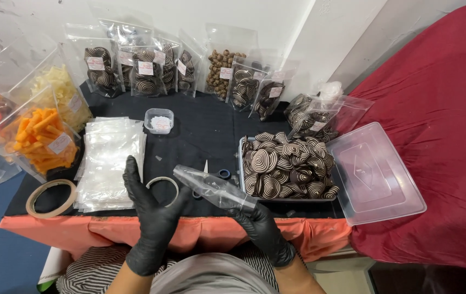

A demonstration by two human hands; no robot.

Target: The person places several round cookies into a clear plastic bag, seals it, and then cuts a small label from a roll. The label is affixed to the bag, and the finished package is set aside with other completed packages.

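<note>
Black cloth covers the worktop point(200, 136), whose front edge drops in orange fabric. At that edge the right hand point(263, 231), black-gloved, pinches an empty clear pouch point(214, 188) by its lower end. Opposite, the left hand point(148, 218) stands spread and upright, apart from the pouch. Behind it lies a stack of clear bags point(107, 163); a tray of swirl cookies point(287, 166) sits just right of the pouch.

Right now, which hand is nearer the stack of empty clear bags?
Left. The left hand overlaps the stack of empty clear bags at its near right corner; the right hand is farther right, holding a clear bag.
</note>
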